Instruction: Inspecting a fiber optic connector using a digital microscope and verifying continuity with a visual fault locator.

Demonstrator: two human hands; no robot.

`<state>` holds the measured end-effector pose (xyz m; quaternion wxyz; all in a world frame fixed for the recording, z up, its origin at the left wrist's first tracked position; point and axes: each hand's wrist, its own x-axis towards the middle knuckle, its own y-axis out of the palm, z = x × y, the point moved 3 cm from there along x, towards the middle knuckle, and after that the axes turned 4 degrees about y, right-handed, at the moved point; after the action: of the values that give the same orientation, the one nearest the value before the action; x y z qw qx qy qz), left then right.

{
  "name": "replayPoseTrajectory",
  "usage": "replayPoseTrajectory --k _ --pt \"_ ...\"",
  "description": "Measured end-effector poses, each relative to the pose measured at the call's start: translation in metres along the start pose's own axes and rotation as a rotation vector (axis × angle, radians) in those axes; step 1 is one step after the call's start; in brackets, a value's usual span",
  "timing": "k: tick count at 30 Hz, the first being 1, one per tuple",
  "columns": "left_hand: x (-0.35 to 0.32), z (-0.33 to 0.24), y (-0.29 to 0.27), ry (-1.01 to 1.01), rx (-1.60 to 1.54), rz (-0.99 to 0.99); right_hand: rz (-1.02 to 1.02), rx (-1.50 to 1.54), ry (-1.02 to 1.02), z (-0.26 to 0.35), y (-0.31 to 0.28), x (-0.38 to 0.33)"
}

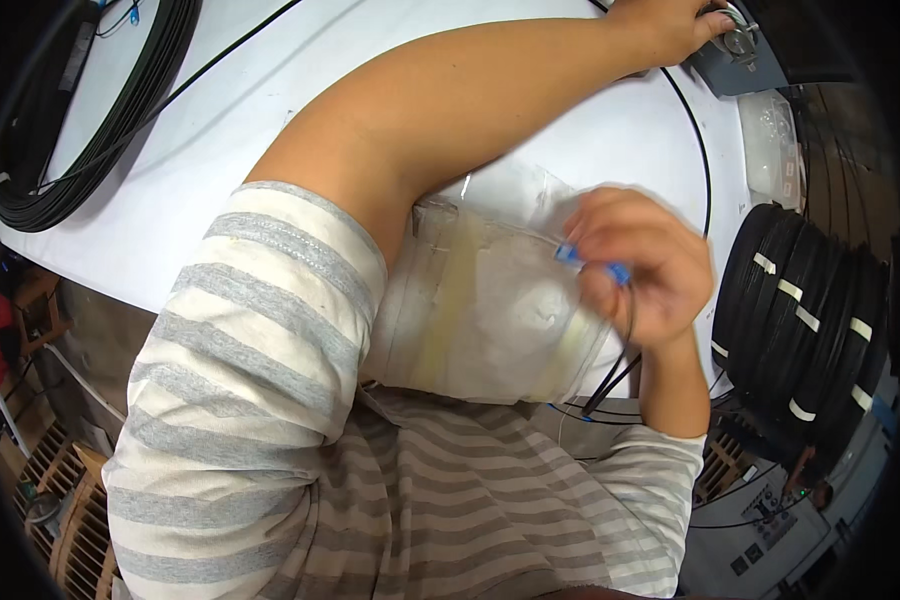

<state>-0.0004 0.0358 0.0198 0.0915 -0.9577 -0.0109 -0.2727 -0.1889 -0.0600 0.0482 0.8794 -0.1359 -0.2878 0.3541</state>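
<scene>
My left arm stretches across the white table [200, 150] to the far right corner, where my left hand [670, 25] rests on a small grey device [738, 55] with a metal part on top. My right hand [640, 265] hovers near the table's front edge, blurred, with its fingers closed on a small blue connector [590, 262] at the end of a thin black cable [610, 375] that drops below the table. Under it lies a worn taped white pad [480, 290].
A large coil of black cable [80, 130] lies at the table's left end. Stacked black cable coils with white tape ties [800, 310] stand to the right of the table. A clear plastic bag [770, 140] sits near the right edge. Wooden pallets [60, 500] lie on the floor at lower left.
</scene>
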Motion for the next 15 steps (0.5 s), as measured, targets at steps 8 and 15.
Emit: replayPoseTrajectory --k 8,15 --pt "0.006 0.000 0.007 -0.024 0.017 -0.015 0.092 -0.094 -0.021 0.004 0.020 -0.011" --pt "0.006 -0.003 0.008 -0.061 -0.006 0.005 0.118 -0.088 -0.001 0.002 0.021 -0.012"
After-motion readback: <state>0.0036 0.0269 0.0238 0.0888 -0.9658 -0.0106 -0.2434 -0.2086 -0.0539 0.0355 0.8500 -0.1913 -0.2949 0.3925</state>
